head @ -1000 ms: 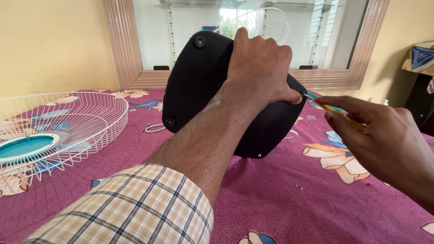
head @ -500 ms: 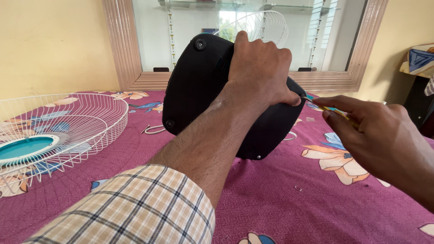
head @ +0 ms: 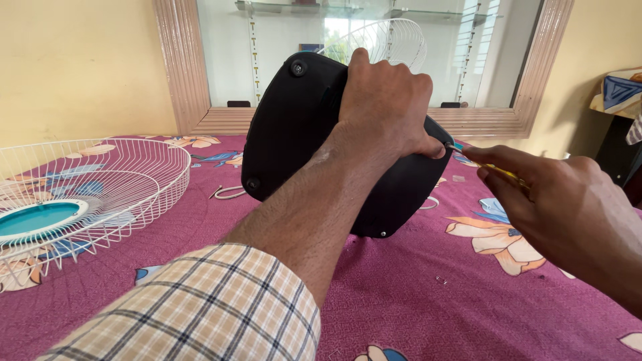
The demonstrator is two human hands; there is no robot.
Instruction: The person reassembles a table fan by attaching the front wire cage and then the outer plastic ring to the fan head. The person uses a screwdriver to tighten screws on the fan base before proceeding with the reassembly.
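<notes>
At the far left a white wire fan guard (head: 87, 194) with a teal centre lies dish-up on the purple flowered cloth (head: 414, 301), set well apart from the work so it does not crowd the hands. Next comes the person's checked sleeve (head: 200, 307), the forearm running up across the middle of the view and hiding much of the black fan base (head: 294, 127). That base stands tilted on its edge on the cloth, underside toward the camera, which brings its screws into reach; two show at its left side and one small one near the bottom. The left hand (head: 384, 100) is closed over the base's upper right rim, gripping it, seemingly to steady it against the push of the tool. Its thumb sits just beside the screw being worked, partly masking that spot. The right hand (head: 568, 214) is curled tight around a yellow screwdriver (head: 491, 167), whose tip meets the base's right edge. Behind stands a framed mirror (head: 521, 80), showing another white guard (head: 394, 37).
</notes>
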